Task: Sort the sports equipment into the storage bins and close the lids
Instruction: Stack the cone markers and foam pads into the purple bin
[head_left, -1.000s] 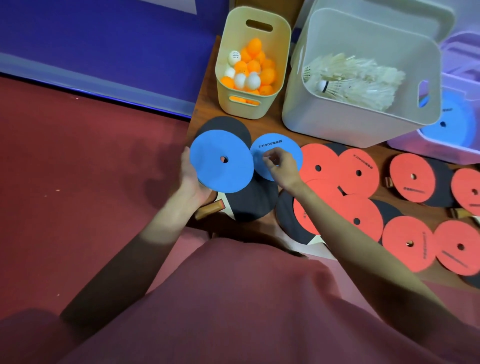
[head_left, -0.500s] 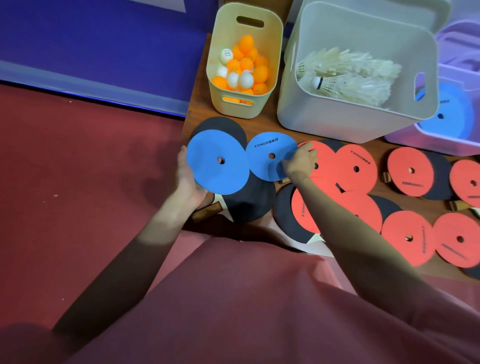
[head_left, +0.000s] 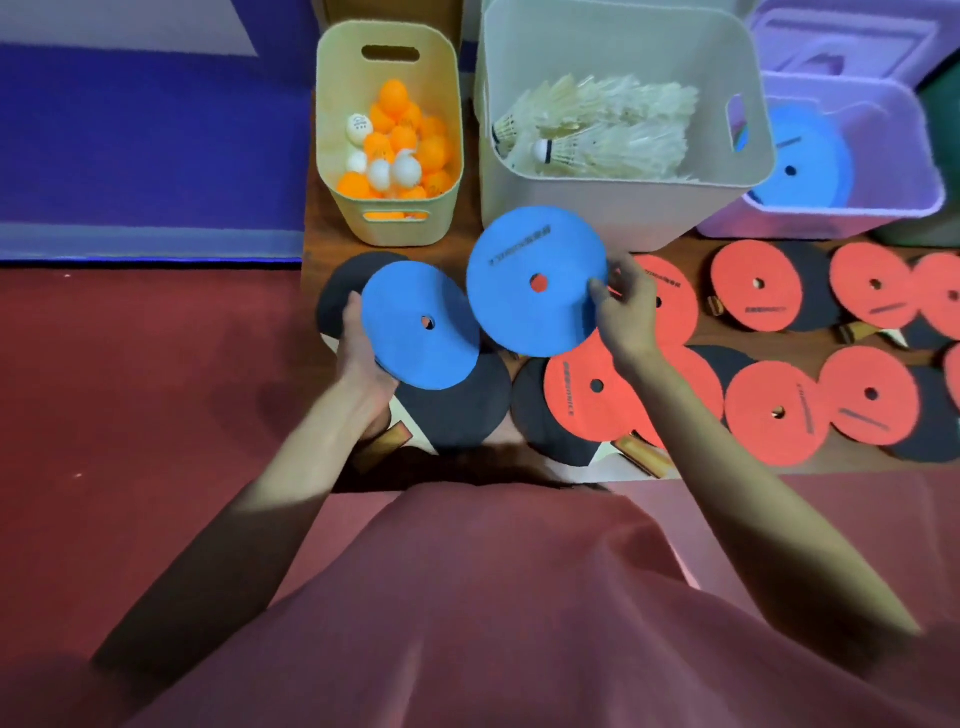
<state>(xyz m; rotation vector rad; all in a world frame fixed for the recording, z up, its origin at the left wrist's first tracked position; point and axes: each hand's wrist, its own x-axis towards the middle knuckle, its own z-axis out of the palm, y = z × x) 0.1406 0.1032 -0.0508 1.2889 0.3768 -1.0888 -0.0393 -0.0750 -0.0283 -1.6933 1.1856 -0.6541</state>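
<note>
Red floor below, a blue wall band to the left, and a wooden table packed with gear. At the back stand three open bins: the big white bin full of shuttlecocks, the purple bin on the right with a blue disc inside, and the small beige bin loaded with orange and white balls. Red discs and black paddles spread across the table's front. Now the action: the right hand pinches a blue disc by its edge, lifted clear above the table, while the left hand grips a second blue disc at its rim. This looks like gathering the blues; next, I'd judge, both want carrying right, to the purple bin.
</note>
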